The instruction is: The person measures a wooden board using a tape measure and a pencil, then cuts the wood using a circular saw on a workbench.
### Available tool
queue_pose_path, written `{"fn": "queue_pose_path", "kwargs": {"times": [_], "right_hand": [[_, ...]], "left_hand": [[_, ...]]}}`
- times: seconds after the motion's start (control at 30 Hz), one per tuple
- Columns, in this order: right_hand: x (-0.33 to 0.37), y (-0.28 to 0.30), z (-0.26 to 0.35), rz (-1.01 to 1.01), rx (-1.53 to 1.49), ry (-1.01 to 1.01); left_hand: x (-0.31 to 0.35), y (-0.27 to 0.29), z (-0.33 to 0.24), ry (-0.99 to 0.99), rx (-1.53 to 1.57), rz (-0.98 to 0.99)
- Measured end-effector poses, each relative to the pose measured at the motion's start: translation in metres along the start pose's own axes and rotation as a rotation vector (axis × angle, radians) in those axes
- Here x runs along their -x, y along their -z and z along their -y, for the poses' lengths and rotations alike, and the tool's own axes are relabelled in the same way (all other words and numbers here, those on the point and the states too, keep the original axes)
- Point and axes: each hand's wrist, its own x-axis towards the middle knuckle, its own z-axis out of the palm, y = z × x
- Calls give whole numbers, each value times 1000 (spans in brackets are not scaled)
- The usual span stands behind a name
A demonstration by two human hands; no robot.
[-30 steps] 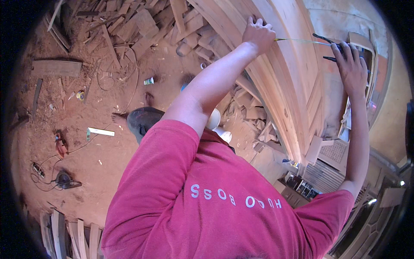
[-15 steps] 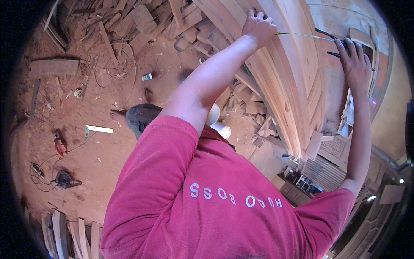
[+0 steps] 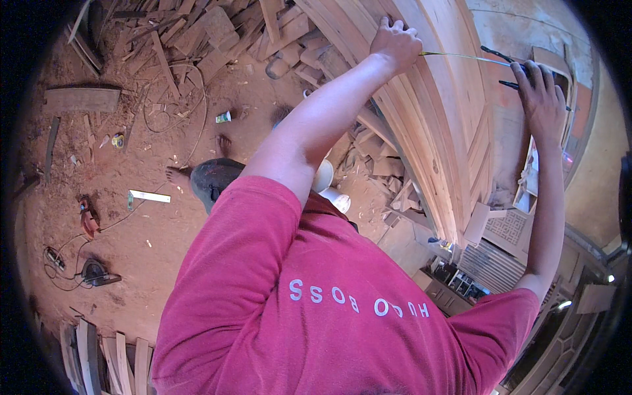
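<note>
My left hand [image 3: 396,46] rests high on long curved wooden boards [image 3: 431,125], its fingers curled round one end of a thin yellow measuring tape [image 3: 461,56]. The tape runs nearly level across the boards to my right hand [image 3: 543,99]. There the fingers are bent at the tape's other end. Two slim dark pointed pieces [image 3: 508,84] stick out by these fingers; I cannot make out what they are. What lies inside each palm is hidden. Both arms reach forward, the left across my front.
Wood offcuts [image 3: 217,33] lie heaped at the far left. On the dirt floor are a try square [image 3: 150,197], a red tool [image 3: 88,217], a dark corded power tool [image 3: 97,272] and a loose cable [image 3: 201,131]. A white bucket [image 3: 324,175] stands by the boards.
Both hands keep their places and the tape stays stretched between them. The view has shifted slightly, and a bare foot shows more clearly on the floor.
</note>
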Motion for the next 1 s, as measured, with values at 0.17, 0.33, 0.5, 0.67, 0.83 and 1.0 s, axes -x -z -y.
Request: {"fn": "queue_pose_path", "kwargs": {"times": [0.17, 0.33, 0.5, 0.67, 0.83, 1.0], "right_hand": [[-2, 3, -1, -6, 16, 6], [10, -3, 3, -14, -17, -21], [2, -6, 2, -5, 4, -5], [9, -1, 1, 26, -15, -8], [-15, 7, -10, 7, -148, -2], [-18, 13, -14, 143, -294, -26]], "left_hand": [[10, -12, 20, -84, 107, -138], [92, -48, 45, 65, 333, -245], [241, -109, 113, 380, 236, 249], [393, -123, 178, 657, 104, 662], [475, -141, 222, 620, -187, 625], [380, -106, 160, 622, 67, 534]]}}
